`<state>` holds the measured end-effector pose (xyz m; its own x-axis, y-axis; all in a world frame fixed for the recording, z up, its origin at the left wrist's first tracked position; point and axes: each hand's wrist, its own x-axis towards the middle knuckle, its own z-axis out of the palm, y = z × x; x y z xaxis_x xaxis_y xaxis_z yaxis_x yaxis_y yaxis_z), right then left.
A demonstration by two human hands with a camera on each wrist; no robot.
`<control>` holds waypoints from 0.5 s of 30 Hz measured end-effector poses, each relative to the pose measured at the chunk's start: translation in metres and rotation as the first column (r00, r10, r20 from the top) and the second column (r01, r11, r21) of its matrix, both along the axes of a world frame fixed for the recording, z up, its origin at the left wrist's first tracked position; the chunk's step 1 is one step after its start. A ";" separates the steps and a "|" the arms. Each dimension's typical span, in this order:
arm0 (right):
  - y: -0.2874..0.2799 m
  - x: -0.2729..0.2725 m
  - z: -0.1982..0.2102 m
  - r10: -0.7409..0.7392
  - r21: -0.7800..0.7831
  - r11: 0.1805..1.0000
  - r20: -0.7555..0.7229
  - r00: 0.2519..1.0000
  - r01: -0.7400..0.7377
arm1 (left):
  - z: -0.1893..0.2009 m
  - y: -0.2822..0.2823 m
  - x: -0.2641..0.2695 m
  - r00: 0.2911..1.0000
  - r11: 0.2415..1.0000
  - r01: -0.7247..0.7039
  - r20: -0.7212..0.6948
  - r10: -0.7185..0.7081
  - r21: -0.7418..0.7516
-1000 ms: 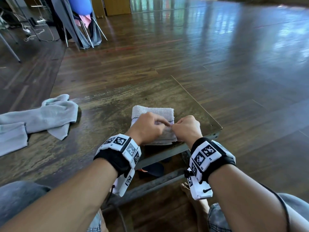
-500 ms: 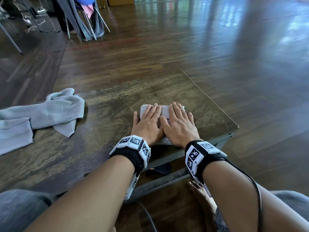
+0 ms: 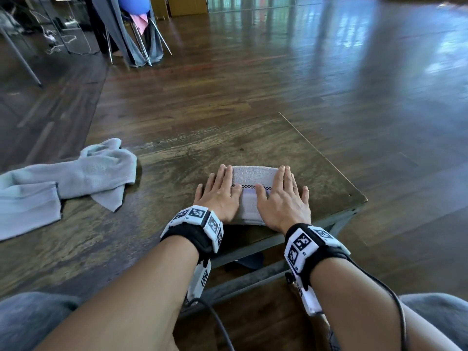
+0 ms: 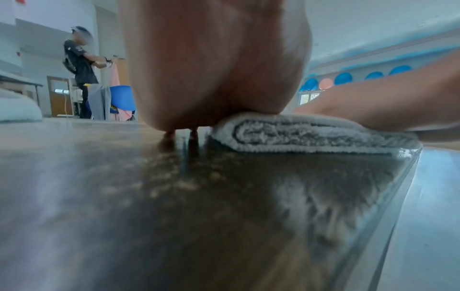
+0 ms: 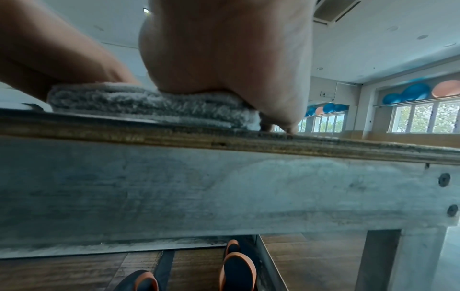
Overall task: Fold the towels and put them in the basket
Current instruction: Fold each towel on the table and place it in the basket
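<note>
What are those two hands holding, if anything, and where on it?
Nothing is gripped. The left hand and right hand lie flat, pressing down on the two ends of the folded towel on the table.

Bright window daylight glares bluish off the glossy dark wooden floor (image 3: 329, 59), while both wrist views blur close up and bend at the edges.

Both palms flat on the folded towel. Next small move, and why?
Probably close both hands on the folded towel and lift it. It lies in flat layers near the table edge, with the left hand and right hand pressing it, fingers straight, so folding looks finished. No basket is in view, so its direction is unclear. The light blue towel still lies crumpled.
</note>
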<state>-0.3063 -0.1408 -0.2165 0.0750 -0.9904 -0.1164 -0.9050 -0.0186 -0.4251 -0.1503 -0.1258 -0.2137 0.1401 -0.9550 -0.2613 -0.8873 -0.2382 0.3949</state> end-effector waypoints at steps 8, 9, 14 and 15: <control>0.002 0.003 0.004 -0.006 0.002 1.000 0.055 0.998 0.006 | 0.015 0.003 -0.008 0.957 0.955 -0.290 -0.053 0.286 -0.068; 0.003 0.004 0.005 -0.006 0.002 1.000 0.062 0.998 0.006 | 0.021 0.002 -0.008 0.946 0.945 -0.322 -0.054 0.319 -0.063; 0.012 0.007 0.021 -0.003 0.018 1.000 0.017 1.000 0.002 | 0.065 0.004 0.000 0.848 0.895 -0.441 -0.355 0.392 -0.065; 0.012 0.006 0.027 -0.014 0.032 0.999 0.038 0.999 0.013 | 0.075 0.008 0.003 0.833 0.897 -0.436 -0.411 0.371 -0.074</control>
<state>-0.3000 -0.1285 -0.1893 0.0667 -0.9872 -0.1449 -0.8882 0.0074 -0.4594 -0.1476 -0.1181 -0.1385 0.4439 -0.8676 -0.2243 -0.5005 -0.4477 0.7410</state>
